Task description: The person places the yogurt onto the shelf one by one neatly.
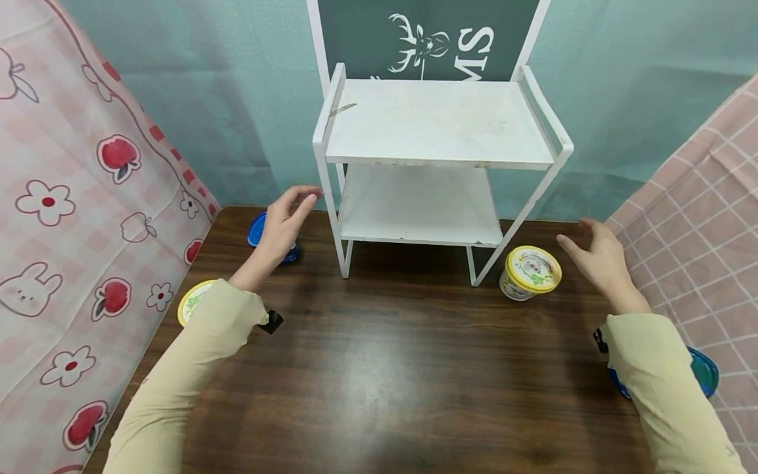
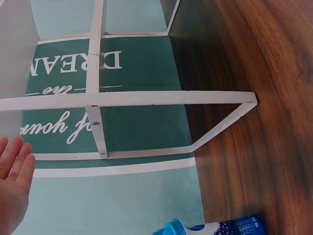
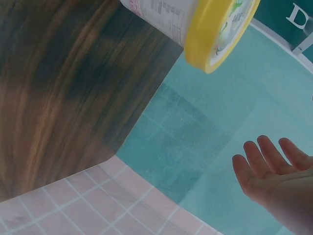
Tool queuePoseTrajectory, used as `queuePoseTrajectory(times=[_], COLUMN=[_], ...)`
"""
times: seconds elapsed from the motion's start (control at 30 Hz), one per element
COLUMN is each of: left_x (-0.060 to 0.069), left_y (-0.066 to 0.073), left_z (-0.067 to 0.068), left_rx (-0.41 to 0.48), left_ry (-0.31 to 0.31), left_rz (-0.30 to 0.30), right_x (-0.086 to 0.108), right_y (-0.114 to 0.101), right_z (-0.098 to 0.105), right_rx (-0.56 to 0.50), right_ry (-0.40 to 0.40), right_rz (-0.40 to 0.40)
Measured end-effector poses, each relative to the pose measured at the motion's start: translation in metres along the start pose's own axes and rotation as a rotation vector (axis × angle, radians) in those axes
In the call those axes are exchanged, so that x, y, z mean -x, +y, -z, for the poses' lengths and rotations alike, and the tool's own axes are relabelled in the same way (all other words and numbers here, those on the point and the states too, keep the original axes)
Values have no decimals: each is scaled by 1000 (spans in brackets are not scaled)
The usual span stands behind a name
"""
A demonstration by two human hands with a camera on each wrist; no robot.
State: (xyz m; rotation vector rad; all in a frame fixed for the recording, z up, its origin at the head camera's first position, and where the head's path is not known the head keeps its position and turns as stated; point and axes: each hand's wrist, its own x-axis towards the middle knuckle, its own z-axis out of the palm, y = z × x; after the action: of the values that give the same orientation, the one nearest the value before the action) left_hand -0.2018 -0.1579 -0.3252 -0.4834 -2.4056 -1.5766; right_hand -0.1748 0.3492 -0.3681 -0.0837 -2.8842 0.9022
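Observation:
A white two-tier shelf rack (image 1: 438, 125) stands at the back of the dark wooden table. My left hand (image 1: 286, 220) is raised beside the rack's left post, fingers loosely bent and holding nothing; whether the fingertips touch the post I cannot tell. On the right, my right hand (image 1: 604, 263) hovers with relaxed, spread fingers, also holding nothing. Nearest to it is a white tub with a yellow lid (image 1: 530, 271), upright by the rack's right front leg. In the right wrist view the tub (image 3: 195, 29) is apart from the fingers.
A blue-lidded container (image 1: 257, 228) is partly hidden behind my left hand. Another yellow-lidded tub (image 1: 192, 301) shows past the left sleeve, and a blue-green-lidded container (image 1: 703, 372) past the right one. Patterned cloths (image 1: 47, 263) flank the table; a dark green printed panel (image 1: 367, 39) is behind.

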Motion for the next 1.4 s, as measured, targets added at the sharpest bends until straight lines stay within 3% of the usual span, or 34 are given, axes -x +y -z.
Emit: queuePoseTrajectory(times=[0.13,0.47,0.6,0.87,1.4], left_x=[6,8,7,0,1], left_y=[19,27,26,-1,-4], left_z=[-2,-10,-13,-21,-30], left_rx=[5,113,148,272,324], left_ry=[16,56,75,130,206], left_rz=[-4,19,18,30,-15], right_x=[6,17,21,29,46], right_y=[1,4,4,3,-2], right_z=[-3,-12,-16,-24,-48], right_rx=[-17,-58,-74,-120,-221], right_ry=[14,32,49,96,156], right_rz=[-6,-49,-64,-98,-271])
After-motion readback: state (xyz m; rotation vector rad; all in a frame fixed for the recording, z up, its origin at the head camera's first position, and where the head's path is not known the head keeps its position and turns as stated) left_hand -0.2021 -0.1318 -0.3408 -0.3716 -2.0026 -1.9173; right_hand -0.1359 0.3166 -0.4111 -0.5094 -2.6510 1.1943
